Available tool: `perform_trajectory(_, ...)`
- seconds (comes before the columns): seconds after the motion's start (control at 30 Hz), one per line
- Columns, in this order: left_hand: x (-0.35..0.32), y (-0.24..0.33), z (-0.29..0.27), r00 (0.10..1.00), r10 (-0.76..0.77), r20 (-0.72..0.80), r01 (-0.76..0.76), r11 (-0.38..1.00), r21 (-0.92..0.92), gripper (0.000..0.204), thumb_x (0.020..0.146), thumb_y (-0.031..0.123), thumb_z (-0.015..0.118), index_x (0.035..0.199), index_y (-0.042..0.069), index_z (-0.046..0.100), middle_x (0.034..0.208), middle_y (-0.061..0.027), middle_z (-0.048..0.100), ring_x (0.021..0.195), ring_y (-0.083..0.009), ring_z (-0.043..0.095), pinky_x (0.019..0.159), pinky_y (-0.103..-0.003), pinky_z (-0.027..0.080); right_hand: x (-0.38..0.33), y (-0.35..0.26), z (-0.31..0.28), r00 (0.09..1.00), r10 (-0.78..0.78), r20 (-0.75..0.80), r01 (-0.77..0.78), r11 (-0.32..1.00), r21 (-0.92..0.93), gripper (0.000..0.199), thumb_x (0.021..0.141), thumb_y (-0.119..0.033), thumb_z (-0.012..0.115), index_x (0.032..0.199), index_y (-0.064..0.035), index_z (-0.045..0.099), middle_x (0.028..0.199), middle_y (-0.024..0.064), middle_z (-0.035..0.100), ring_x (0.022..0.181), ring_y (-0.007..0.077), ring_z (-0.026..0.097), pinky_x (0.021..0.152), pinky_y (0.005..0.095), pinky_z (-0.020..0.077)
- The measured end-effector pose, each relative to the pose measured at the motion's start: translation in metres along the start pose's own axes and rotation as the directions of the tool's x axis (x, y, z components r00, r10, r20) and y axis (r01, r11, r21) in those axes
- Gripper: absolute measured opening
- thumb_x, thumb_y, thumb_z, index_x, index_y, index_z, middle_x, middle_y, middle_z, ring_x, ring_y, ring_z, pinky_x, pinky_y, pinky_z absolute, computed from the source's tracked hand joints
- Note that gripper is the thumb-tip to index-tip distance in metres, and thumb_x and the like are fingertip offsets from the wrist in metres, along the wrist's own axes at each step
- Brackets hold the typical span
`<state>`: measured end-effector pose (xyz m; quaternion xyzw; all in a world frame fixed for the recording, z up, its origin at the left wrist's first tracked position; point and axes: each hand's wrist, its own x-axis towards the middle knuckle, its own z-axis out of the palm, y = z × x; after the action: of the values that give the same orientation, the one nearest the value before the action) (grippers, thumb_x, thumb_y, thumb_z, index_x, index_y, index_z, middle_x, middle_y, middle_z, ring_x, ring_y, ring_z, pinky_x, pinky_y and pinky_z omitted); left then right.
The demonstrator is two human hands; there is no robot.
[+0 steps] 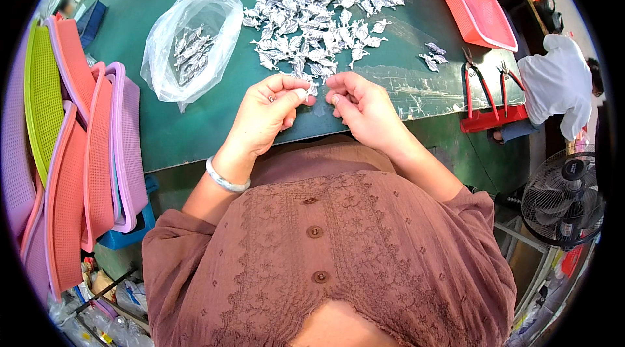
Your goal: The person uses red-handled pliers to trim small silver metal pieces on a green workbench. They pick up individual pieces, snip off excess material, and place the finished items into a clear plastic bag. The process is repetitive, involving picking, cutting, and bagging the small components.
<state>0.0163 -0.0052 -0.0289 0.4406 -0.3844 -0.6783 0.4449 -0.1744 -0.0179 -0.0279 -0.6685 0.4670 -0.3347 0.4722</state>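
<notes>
At the near edge of the green table [176, 145], my left hand [263, 112] is closed with thumb and index finger pinched on a small silver leaf-shaped piece [312, 89]. My right hand [366, 109] faces it a short way to the right, thumb and fingers pressed together; whatever is between them is too small to make out. Just beyond both hands spreads a loose pile of silver leaf-shaped pieces [306, 28]. To the left of the pile, a clear plastic bag [156, 73] lies open with several similar pieces [194, 54] inside.
A pink plastic basket [478, 5] sits at the far right. Nearer lie a few leaf pieces [433, 57] and two red-handled pliers [482, 90] [511, 77]. Stacked coloured baskets [71, 171] stand left. A fan [563, 197] and another person [560, 83] are at right.
</notes>
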Motion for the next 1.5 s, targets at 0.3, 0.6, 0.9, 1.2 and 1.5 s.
perform_trajectory(0.3,-0.005,-0.006,0.020,0.996,0.066,-0.063,-0.070,0.994,-0.078,0.028,0.080,0.000,0.062,0.105,0.004,0.049,0.080,-0.0066,0.064,0.048,-0.0028,0.045,0.041,-0.015,0.032,0.002,-0.005,0.002,0.965,0.192,0.178,-0.261,0.769,0.584,0.018,0.090,-0.011,0.054,0.103,0.0013,0.055,0.084,0.0066,0.061,0.073,0.0106,0.057,0.060,0.0225,0.0465)
perform_trajectory(0.6,-0.004,0.003,0.014,0.997,0.031,-0.075,-0.030,1.000,0.008,0.017,0.090,0.011,0.052,0.104,0.002,0.055,0.076,-0.0061,0.062,0.046,-0.0034,0.044,0.043,-0.015,0.034,0.003,-0.001,0.000,0.977,0.149,0.150,-0.205,0.844,0.496,0.014,0.086,-0.016,0.058,0.087,-0.0018,0.062,0.077,0.0002,0.061,0.065,0.0055,0.052,0.059,0.0212,0.0436)
perform_trajectory(0.9,-0.002,-0.001,0.014,0.994,0.038,-0.099,-0.048,0.995,-0.093,0.014,0.089,0.013,0.057,0.097,0.002,0.060,0.074,-0.0017,0.060,0.050,-0.0028,0.046,0.045,-0.015,0.035,0.002,-0.002,0.001,0.955,0.175,0.241,-0.285,0.774,0.566,0.019,0.091,-0.019,0.053,0.092,-0.0011,0.061,0.080,0.0038,0.061,0.067,0.0087,0.055,0.060,0.0216,0.0461)
perform_trajectory(1.2,-0.003,-0.003,0.011,0.992,0.074,-0.104,-0.090,0.983,-0.159,0.016,0.091,0.012,0.053,0.101,0.002,0.059,0.076,-0.0029,0.059,0.054,-0.0043,0.047,0.047,-0.017,0.036,-0.004,-0.007,-0.002,0.816,0.187,0.547,-0.543,0.573,0.614,0.020,0.092,-0.018,0.052,0.096,0.0009,0.057,0.084,0.0104,0.062,0.070,0.0133,0.060,0.061,0.0237,0.0498)
perform_trajectory(1.5,-0.004,0.002,0.009,1.000,0.020,-0.018,-0.025,0.945,-0.327,0.038,0.096,0.024,0.039,0.118,-0.006,0.050,0.095,-0.0144,0.061,0.065,-0.0089,0.053,0.059,-0.022,0.044,-0.002,-0.012,0.006,0.874,0.218,0.434,-0.446,0.714,0.539,0.018,0.090,-0.019,0.057,0.091,-0.0014,0.058,0.075,0.0057,0.062,0.061,0.0094,0.057,0.055,0.0196,0.0468)
